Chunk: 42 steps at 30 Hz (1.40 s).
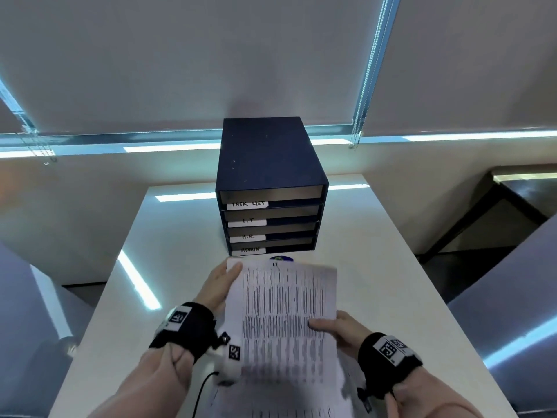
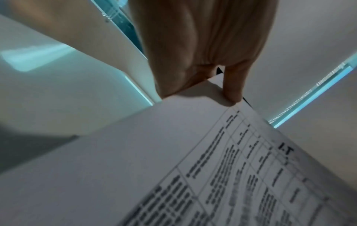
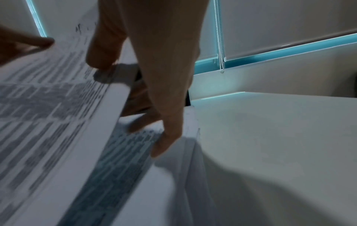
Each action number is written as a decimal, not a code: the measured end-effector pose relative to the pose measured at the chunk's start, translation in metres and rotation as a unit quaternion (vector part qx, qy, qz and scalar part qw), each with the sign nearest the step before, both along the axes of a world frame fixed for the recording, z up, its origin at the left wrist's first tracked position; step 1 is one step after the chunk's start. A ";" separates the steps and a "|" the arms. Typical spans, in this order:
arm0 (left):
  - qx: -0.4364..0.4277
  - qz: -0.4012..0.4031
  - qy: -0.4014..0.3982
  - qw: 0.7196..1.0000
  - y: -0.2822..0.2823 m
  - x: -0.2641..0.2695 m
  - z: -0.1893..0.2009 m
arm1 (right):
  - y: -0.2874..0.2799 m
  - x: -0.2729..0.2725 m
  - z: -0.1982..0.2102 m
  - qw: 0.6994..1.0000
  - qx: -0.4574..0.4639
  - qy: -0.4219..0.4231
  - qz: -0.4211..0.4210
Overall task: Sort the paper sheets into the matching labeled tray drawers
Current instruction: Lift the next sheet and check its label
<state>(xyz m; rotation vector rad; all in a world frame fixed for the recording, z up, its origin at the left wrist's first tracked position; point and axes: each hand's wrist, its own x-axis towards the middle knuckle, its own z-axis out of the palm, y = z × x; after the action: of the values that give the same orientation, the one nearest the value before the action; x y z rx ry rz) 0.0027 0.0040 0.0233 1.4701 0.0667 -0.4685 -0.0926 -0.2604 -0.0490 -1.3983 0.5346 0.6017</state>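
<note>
One printed sheet (image 1: 286, 312), headed "I.T" in the left wrist view, is held lifted in the lower centre of the head frame, just in front of the tray box. Left hand (image 1: 218, 285) grasps its upper left corner, thumb (image 2: 232, 85) on top. Right hand (image 1: 334, 330) pinches its right edge, thumb (image 3: 104, 50) on the printed face, fingers beneath. More sheets (image 3: 135, 175) lie under it on the table; count cannot be told. One dark blue tray box (image 1: 271, 182) stands at frame centre with four drawers, labelled TASK LIST, I.T, H.R., ADMIN from top down. One white table (image 1: 180, 251) carries everything. Two black wrist straps (image 1: 187, 327), one per wrist.
</note>
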 end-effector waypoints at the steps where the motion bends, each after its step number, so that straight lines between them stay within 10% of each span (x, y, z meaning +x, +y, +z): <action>1: -0.017 0.016 0.025 0.999 0.001 0.006 -0.001 | -0.002 0.000 -0.005 1.000 -0.002 0.009 -0.015; 21: -0.059 0.076 0.134 0.986 -0.008 0.047 0.004 | 0.002 -0.014 0.014 0.990 0.039 -0.070 -0.116; 35: -0.036 -0.038 0.162 0.985 -0.003 0.026 -0.005 | -0.031 0.151 0.027 0.992 -0.060 -0.064 -0.090; 42: -0.017 0.084 0.099 0.991 -0.016 0.056 -0.028 | -0.007 0.161 0.063 0.992 -0.096 -0.033 -0.075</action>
<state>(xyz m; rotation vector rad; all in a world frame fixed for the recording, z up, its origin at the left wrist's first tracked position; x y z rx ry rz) 0.0589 -0.0124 -0.0043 1.3682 0.3346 -0.4743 0.0684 -0.2669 0.0139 -1.5382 0.6516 0.3878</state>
